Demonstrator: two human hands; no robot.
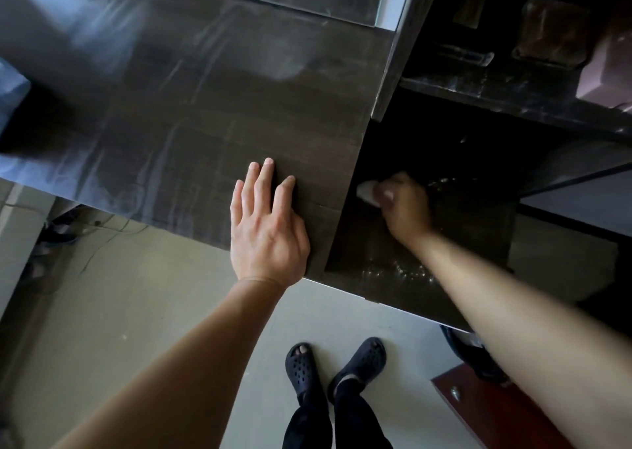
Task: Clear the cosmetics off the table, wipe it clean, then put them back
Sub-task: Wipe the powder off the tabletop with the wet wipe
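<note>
A pale cloth (pixel 367 192) sits just right of centre, at about 3 o'clock, bunched in the right hand (pixel 405 209), whose fingers curl round it. The hand is blurred. Cloth and hand are down on a lower ledge (pixel 472 209), a dark surface that lies below the table (pixel 191 106) and beside its right edge. Small bright specks show on the ledge at 4 o'clock.

The table, dark and streaked with sheen, fills the view from 9 to 12 o'clock. The left hand (pixel 266 226) lies flat on it near the centre, close to the near edge, fingers straight and slightly spread, holding nothing.

At 1 to 2 o'clock a shelf (pixel 478 89) holds brown items (pixel 550 34), too dim to identify, and a pink box (pixel 608 72) at the far right.

Pale floor (pixel 154 294) runs from 6 to 8 o'clock, with cables (pixel 102 236) at 8 o'clock. Dark clogs (pixel 301 370) stand at 6 o'clock, and a red-brown panel (pixel 496 414) lies at 5 o'clock.
</note>
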